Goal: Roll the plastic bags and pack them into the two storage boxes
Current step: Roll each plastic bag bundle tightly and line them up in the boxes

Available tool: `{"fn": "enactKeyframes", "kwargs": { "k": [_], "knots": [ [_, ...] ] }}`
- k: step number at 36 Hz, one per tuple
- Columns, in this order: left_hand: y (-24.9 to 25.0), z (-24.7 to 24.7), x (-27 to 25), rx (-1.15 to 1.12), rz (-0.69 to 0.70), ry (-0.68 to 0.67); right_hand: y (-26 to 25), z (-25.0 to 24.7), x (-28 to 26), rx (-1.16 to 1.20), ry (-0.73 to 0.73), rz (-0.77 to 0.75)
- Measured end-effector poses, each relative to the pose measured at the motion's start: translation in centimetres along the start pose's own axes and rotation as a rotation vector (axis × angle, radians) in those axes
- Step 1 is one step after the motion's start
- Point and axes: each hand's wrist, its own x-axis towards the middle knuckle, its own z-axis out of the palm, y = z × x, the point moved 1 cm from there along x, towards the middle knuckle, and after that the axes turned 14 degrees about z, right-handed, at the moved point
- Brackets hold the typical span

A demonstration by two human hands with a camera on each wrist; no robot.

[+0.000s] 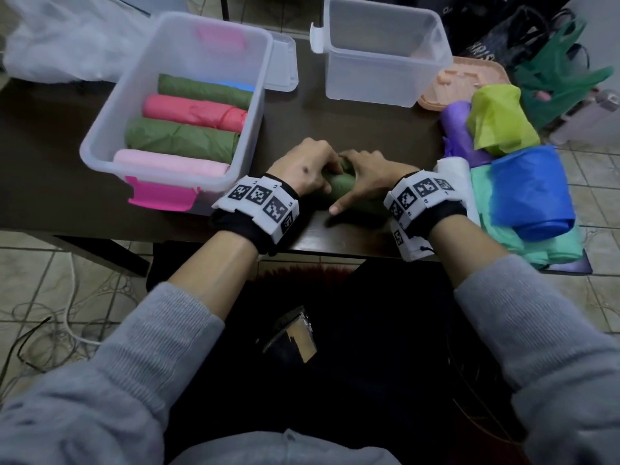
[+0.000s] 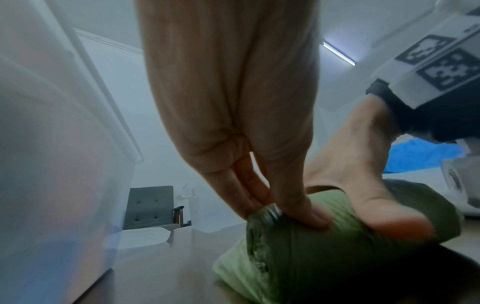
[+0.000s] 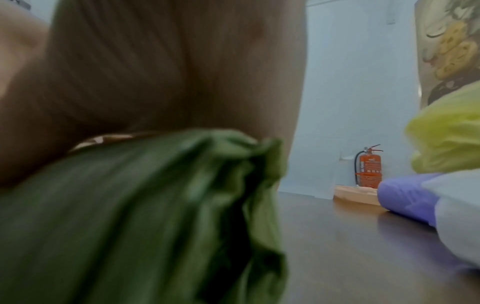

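A dark green plastic bag (image 1: pixel 342 187), partly rolled, lies on the dark table (image 1: pixel 50 182) near its front edge. My left hand (image 1: pixel 312 166) grips the roll's left end, fingers behind and thumb in front (image 2: pixel 259 195). My right hand (image 1: pixel 369 176) curls over its right part, thumb stretched along the roll (image 2: pixel 363 185). The roll's loose end (image 3: pixel 155 216) fills the right wrist view under my palm. The left storage box (image 1: pixel 100 142), with a pink latch, holds several rolled bags: green (image 1: pixel 204 90), red (image 1: pixel 194 112), green (image 1: pixel 181 139), pale pink (image 1: pixel 171 164). The right box (image 1: pixel 369 82) has nothing in it.
Loose bags are heaped at the table's right end: blue (image 1: pixel 530 193), yellow-green (image 1: pixel 500 119), purple (image 1: pixel 456 129), teal (image 1: pixel 486 196), white (image 1: pixel 453 176). A peach lid (image 1: pixel 469 82) lies behind them, a clear lid (image 1: pixel 285 62) behind the left box. White plastic (image 1: pixel 60 38) sits far left.
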Motion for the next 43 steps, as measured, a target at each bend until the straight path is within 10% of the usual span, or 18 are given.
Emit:
{"fn": "enactKeyframes", "kwargs": {
  "k": [19, 24, 30, 34, 43],
  "knots": [
    [0.6, 0.2, -1.0, 0.100, 0.069, 0.014, -0.4, 5.4, -3.0, -0.089, 0.489, -0.066],
    [3.0, -2.7, -3.8, 0.170, 0.163, 0.417, -1.0, 5.0, -2.8, 0.009, 0.443, -0.009],
    [-1.1, -8.7, -10.1, 0.189, -0.285, 0.972, -2.1, 4.2, -2.7, 0.267, 0.352, 0.004],
    [-4.3, -8.9, -14.4, 0.063, -0.705, 0.994, -4.0, 3.2, -2.6, 0.563, 0.335, -0.054],
    [-6.7, -8.6, -15.3, -0.467, -0.796, 1.129, -9.7, -1.2, -2.6, 1.004, 0.471, -0.213]
  ]
}}
